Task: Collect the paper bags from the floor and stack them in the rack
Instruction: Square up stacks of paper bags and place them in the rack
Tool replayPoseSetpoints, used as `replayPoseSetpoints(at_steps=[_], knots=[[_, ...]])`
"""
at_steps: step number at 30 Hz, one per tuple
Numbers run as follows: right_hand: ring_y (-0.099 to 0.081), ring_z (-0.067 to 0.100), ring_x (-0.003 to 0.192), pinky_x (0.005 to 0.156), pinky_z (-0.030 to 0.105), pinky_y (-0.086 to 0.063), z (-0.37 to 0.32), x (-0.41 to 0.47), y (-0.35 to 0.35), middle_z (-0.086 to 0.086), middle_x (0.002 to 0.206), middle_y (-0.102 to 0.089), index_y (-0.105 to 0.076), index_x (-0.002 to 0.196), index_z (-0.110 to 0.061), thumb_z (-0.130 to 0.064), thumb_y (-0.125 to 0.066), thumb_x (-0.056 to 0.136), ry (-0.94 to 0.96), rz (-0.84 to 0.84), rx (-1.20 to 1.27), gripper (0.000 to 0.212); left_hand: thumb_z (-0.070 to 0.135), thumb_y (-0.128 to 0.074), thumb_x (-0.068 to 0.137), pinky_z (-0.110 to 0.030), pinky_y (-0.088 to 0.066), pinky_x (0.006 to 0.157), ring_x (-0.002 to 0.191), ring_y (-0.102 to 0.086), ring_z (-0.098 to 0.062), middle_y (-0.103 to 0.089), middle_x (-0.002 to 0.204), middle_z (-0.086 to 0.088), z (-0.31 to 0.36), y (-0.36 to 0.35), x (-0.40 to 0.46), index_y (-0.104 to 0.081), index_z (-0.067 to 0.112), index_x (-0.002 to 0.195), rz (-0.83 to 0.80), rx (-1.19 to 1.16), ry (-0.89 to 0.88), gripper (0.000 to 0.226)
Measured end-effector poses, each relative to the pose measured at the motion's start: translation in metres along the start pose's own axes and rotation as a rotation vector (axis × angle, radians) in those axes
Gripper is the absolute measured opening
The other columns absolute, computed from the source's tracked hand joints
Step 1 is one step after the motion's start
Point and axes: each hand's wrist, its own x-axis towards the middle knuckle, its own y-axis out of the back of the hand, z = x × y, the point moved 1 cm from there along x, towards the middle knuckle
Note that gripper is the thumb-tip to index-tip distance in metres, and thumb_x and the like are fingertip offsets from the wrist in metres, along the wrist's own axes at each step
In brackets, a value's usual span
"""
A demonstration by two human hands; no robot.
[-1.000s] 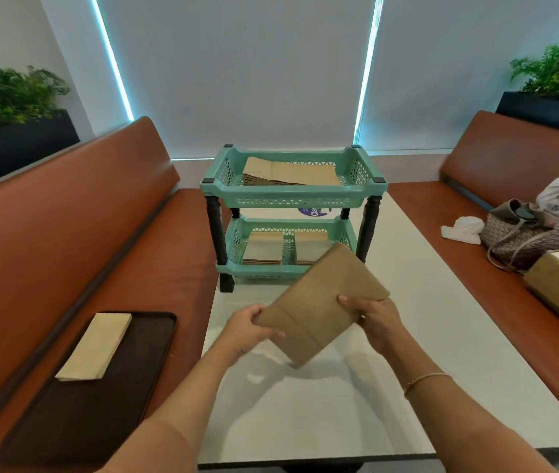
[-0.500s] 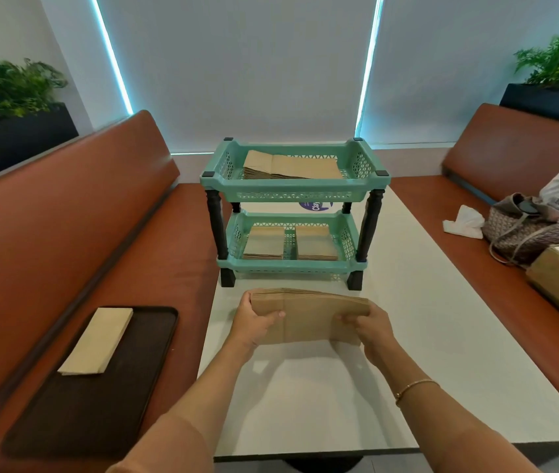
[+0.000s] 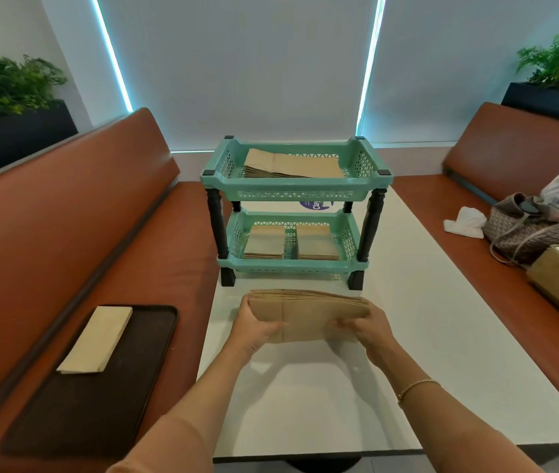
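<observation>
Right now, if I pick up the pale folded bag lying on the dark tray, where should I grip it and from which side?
Pinch the near short end of the pale folded bag, coming from above and the table side. It lies flat and lengthwise on the dark tray, so nothing offers a hold but its edges, and that end sits closest to you.

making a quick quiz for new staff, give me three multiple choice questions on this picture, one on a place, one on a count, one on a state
1. Where does the dark tray lie?
A. on the left bench
B. on the table
C. on the rack's top shelf

2. How many piles of bags are on the rack's bottom shelf?
A. one
B. two
C. four

3. How is the bundle of paper bags held?
A. left hand only
B. lying loose on the table
C. both hands

Answers:
1. A, it rests on the brown seat.
2. B, two piles lie side by side.
3. C, the left hand and right hand each grip an end.
</observation>
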Motion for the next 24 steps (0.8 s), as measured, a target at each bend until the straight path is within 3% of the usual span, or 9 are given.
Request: replayPoseSetpoints(at_steps=[3,7,11,14,19,24], knots=[[-0.054,0.018,0.077,0.062,0.025,-0.047,0.000,0.001,0.000,0.002,0.080,-0.060,-0.063,0.085,-0.012,0.012,-0.067,0.071,-0.003,0.028,-0.015,0.029,0.002,-0.084,0.062,-0.043,-0.050,0.096,0.112,-0.057,-0.024,-0.059,0.122,-0.009,-0.001,-0.002,0.000,-0.043,0.015,0.127,0.018,0.008,0.016,0.078],[-0.054,0.015,0.075,0.069,0.032,-0.048,-0.004,0.005,0.002,0.000,0.081,-0.061,-0.062,0.086,-0.015,0.012,-0.071,0.069,0.012,0.032,0.038,0.033,0.027,-0.092,0.042,-0.044,-0.048,0.098,0.114,-0.057,-0.024,-0.058,0.126,-0.007,0.004,0.000,0.000,-0.037,0.014,0.136,-0.014,0.015,0.017,0.110],[-0.058,0.015,0.082,0.065,0.025,-0.050,0.004,0.003,0.004,0.000,0.089,-0.063,-0.062,0.101,-0.014,0.014,-0.070,0.068,0.027,-0.015,-0.005,0.044,0.000,-0.085,0.059,-0.038,-0.052,0.091,0.109,-0.057,-0.023,-0.059,0.117,-0.007,0.003,0.002,0.000,-0.045,0.022,0.121,-0.002,-0.021,-0.035,0.077],[-0.059,0.011,0.084,0.071,0.023,-0.049,0.012,0.001,0.005,-0.001,0.095,-0.064,-0.060,0.104,-0.015,0.011,-0.074,0.066,0.004,-0.066,-0.069,0.048,-0.007,-0.083,0.059,-0.038,-0.052,0.089,0.110,-0.056,-0.023,-0.058,0.118,-0.008,-0.003,0.002,-0.001,-0.047,0.025,0.118,-0.006,-0.033,-0.040,0.076],[-0.057,0.020,0.098,0.087,0.033,-0.048,0.022,0.005,0.006,0.001,0.105,-0.062,-0.059,0.114,-0.015,0.004,-0.083,0.060,-0.062,-0.078,-0.159,0.062,-0.005,-0.086,0.053,-0.051,-0.051,0.091,0.115,-0.055,-0.026,-0.060,0.120,-0.009,-0.010,0.002,-0.001,-0.046,0.018,0.121,-0.067,-0.009,0.005,0.082],[-0.058,0.027,0.098,0.087,0.040,-0.050,0.025,0.010,0.008,0.009,0.106,-0.062,-0.060,0.116,-0.009,-0.003,-0.069,0.077,-0.091,-0.003,-0.330,0.041,0.005,-0.084,0.062,-0.044,-0.047,0.099,0.112,-0.057,-0.023,-0.063,0.118,-0.002,-0.017,0.003,0.002,-0.051,0.020,0.123,-0.036,0.138,0.057,0.071]])
